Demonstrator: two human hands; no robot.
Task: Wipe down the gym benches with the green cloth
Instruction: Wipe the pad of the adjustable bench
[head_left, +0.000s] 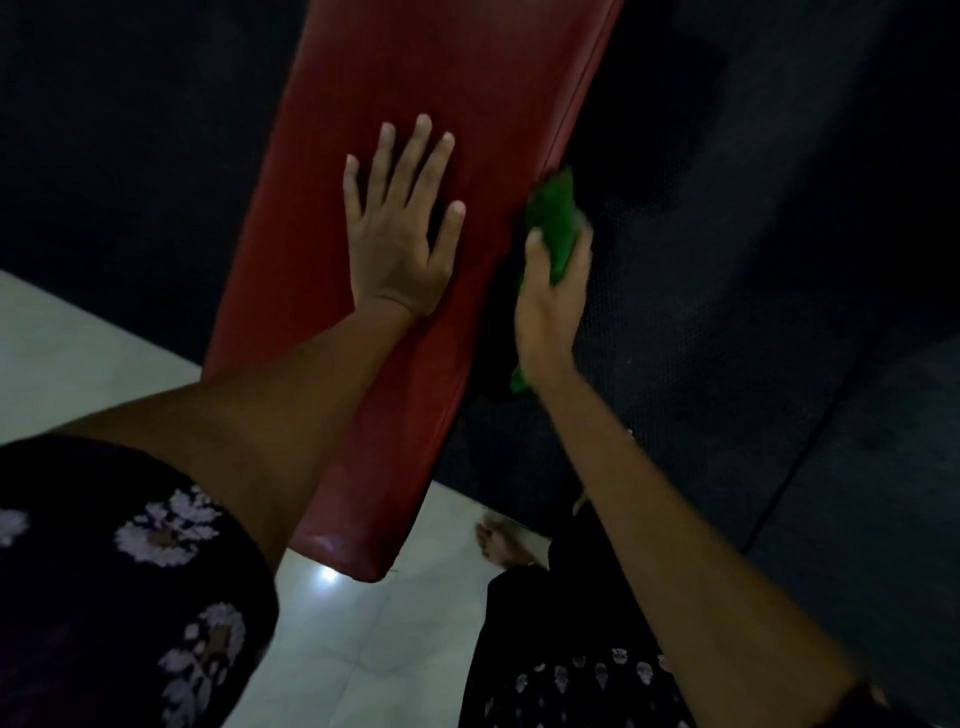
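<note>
Along the bench's (415, 104) right edge, right hand (550, 306) grips the cloth (553, 218), wiping; left hand (397, 234) flat, braces on top; next, sweep onward.

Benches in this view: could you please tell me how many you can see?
1. A red bench runs up the middle of the frame, with the left hand flat on top and the right hand holding the green cloth at its right edge. Others may be outside the view.

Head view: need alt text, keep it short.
A person's right hand presses a bunched green cloth against the right edge of a red padded gym bench, while the left hand lies flat, fingers spread, on its top. Below are pale floor tiles and a bare foot.
</note>
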